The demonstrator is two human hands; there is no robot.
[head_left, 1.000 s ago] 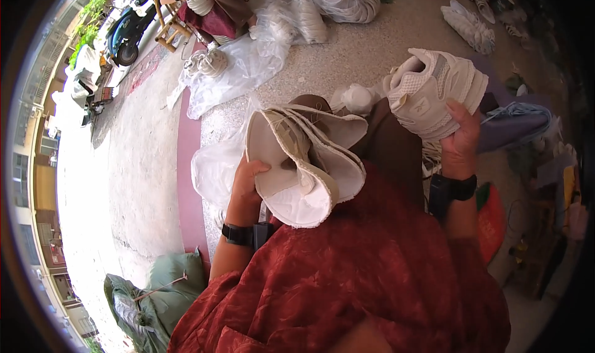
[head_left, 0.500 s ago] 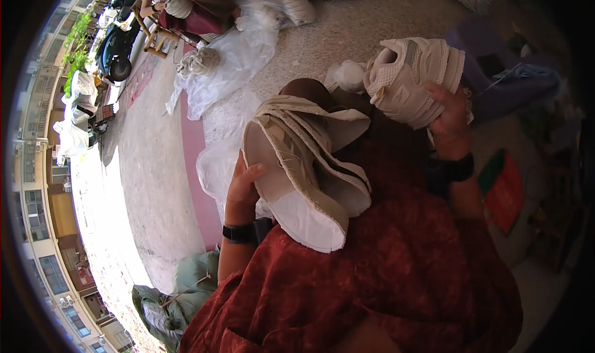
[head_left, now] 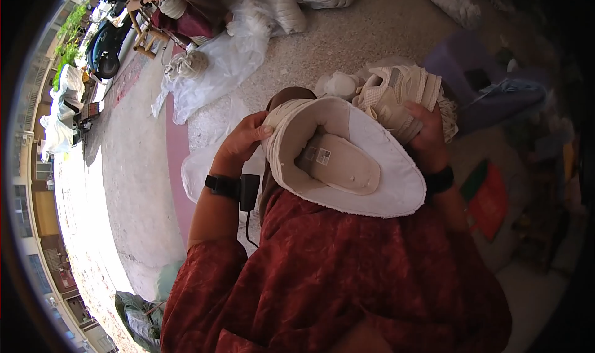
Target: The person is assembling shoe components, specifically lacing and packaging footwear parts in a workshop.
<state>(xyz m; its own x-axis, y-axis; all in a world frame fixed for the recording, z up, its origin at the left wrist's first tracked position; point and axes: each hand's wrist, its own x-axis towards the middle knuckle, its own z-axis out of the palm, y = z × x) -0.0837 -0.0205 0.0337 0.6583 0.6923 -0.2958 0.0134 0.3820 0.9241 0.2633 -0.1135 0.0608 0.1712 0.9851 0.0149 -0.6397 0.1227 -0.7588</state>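
Note:
A nested stack of cream shoe uppers (head_left: 390,164) rests over my lap, its open underside facing up. Inside it shows a beige tongue (head_left: 350,172) with a small printed label. My left hand (head_left: 243,139) grips the stack's layered left rim, thumb on top. Just beyond, to the right, my right hand (head_left: 427,130) is closed around a second bundle of cream shoe uppers (head_left: 396,99), which have lace loops and mesh panels. Part of my right hand's fingers is hidden behind that bundle. The two stacks sit close together, the left one overlapping the right in view.
Clear plastic sheeting (head_left: 238,68) lies on the floor ahead, with a bundle of uppers (head_left: 187,65) on it. A purple plastic stool (head_left: 455,58) stands at the right. Far left, a person (head_left: 186,15) sits near a parked scooter (head_left: 104,58). A dark green bag (head_left: 137,316) lies lower left.
My left hand has turned its stack from nearly edge-on to open side up and brought it rightward. The right-hand bundle has come slightly down and left, closer to it.

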